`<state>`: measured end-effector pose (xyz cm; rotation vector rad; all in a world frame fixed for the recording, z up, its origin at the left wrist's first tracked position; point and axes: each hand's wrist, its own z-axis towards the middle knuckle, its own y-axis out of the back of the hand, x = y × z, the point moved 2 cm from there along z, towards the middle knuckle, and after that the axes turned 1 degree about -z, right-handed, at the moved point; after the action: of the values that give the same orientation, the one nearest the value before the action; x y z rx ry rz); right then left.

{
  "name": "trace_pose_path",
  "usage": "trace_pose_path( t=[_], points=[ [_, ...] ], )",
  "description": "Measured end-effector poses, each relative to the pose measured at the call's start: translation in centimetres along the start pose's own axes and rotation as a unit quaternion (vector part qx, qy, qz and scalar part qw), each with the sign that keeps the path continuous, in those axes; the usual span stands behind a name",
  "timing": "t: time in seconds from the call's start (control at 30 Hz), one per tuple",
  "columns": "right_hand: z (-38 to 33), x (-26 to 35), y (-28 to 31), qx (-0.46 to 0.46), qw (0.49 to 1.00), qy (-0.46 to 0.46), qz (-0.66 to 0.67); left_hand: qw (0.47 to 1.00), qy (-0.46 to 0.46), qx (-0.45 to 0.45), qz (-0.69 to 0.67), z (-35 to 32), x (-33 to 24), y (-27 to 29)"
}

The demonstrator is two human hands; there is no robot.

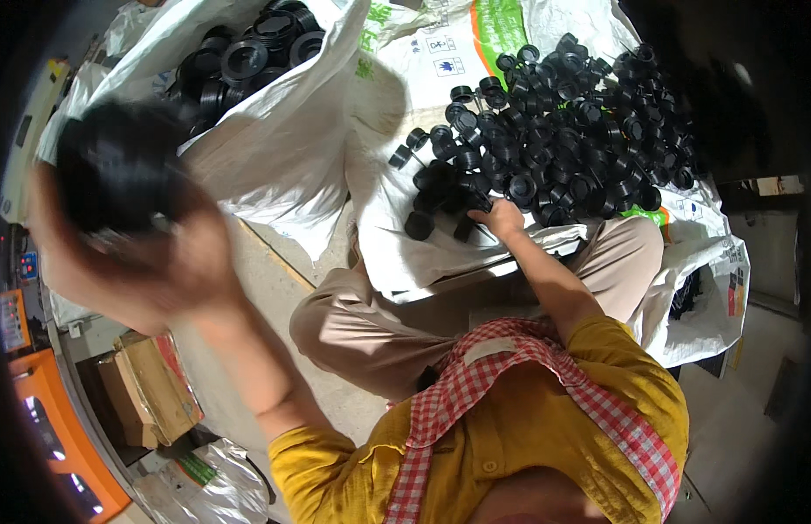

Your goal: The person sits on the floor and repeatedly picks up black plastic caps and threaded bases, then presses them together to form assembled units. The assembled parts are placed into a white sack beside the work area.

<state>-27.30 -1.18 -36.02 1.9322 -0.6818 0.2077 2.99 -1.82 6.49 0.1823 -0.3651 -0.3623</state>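
My left hand [189, 258], raised at the left and smeared by motion, is wrapped round a large black round part [122, 166]. It looks like a ribbed plastic cap or a stack of rings; the blur hides which. At the near edge of a heap of small black plastic caps [554, 144], my right hand [503, 218] has its fingers closed on a black cap [479, 203]. Some caps in the heap have thin straps or stems. The heap lies on a white woven sack [397, 253] in front of my knees.
An open white sack [288, 144] at the far left holds black ringed parts [248, 61]. Another white sack [715, 301] stands by my right knee. A cardboard box [157, 389] and an orange machine panel [69, 445] are at the lower left.
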Motion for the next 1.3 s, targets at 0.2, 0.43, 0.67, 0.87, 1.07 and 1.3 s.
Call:
trace_pose_path(
  t=[0.2, 0.43, 0.67, 0.87, 1.07, 1.3],
  points=[
    [-1.3, -0.2, 2.6, -0.044, 0.998, -0.021, 0.028, 0.976, 0.015, 0.133, 0.169, 2.3, 1.0, -1.4],
    [-6.5, -0.7, 6.6, 0.014, 0.764, -0.136, 0.631, 0.436, 0.622, 0.353, -0.547, -20.2, -18.5, -5.6],
    [-13.1, 4.2, 4.9, 0.163, 0.796, 0.058, 0.58, 0.162, 0.714, 0.312, -0.605, -23.4, -23.3, -7.7],
    [-11.0, 2.8, 11.8, -0.12, 0.913, 0.351, 0.172, 0.198, 0.623, 0.494, -0.574, -23.1, -20.4, -7.3],
    [-12.0, 4.8, 14.1, 0.146, 0.822, 0.551, -0.021, 0.254, 0.369, 0.604, -0.659, -22.4, -21.1, -5.8],
    [-12.7, 1.0, 10.4, 0.506, 0.769, 0.077, 0.383, 0.747, 0.029, 0.331, -0.576, -17.7, -20.3, -4.5]
  ],
)
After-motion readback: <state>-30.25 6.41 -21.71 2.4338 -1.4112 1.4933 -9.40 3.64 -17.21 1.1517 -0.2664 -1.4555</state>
